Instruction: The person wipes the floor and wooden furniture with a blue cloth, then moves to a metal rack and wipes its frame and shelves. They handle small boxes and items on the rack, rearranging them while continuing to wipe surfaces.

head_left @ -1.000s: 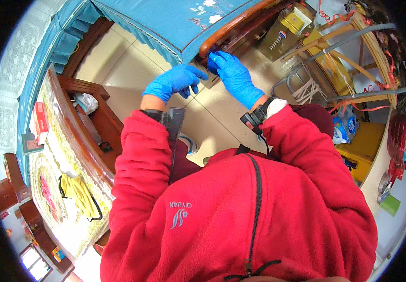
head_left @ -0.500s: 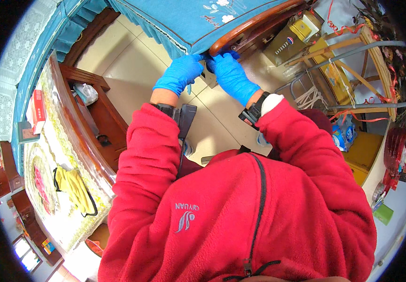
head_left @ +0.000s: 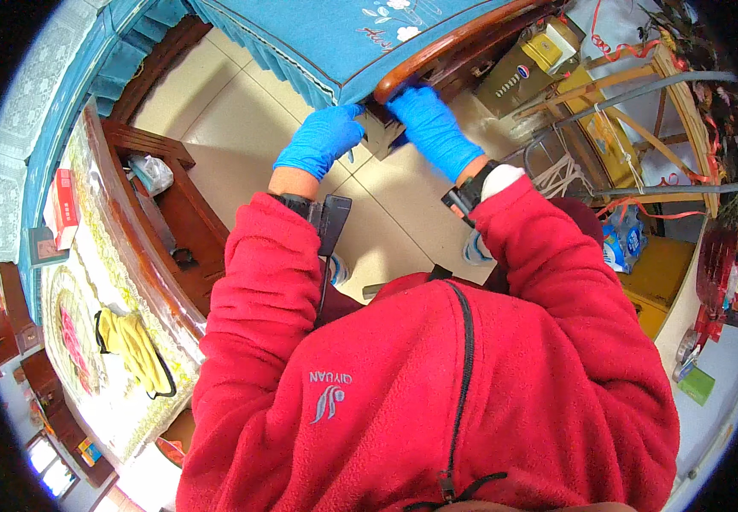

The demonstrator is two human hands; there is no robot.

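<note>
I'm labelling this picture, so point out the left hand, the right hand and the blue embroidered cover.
Left hand [head_left: 319,141]: head view, on its gloved back.
Right hand [head_left: 428,128]: head view, on its gloved back.
Blue embroidered cover [head_left: 322,38]: head view, on its plain top surface.

A pale tiled floor [head_left: 232,128] spreads below, an olive-green box [head_left: 512,85] standing on it. At the left, a patterned cover [head_left: 113,277] lies over a table [head_left: 184,319], bearing a yellow cloth [head_left: 136,352] and a red box [head_left: 65,209]. A plastic bag [head_left: 155,174] rests on the wooden shelf [head_left: 188,213] beneath.
</note>
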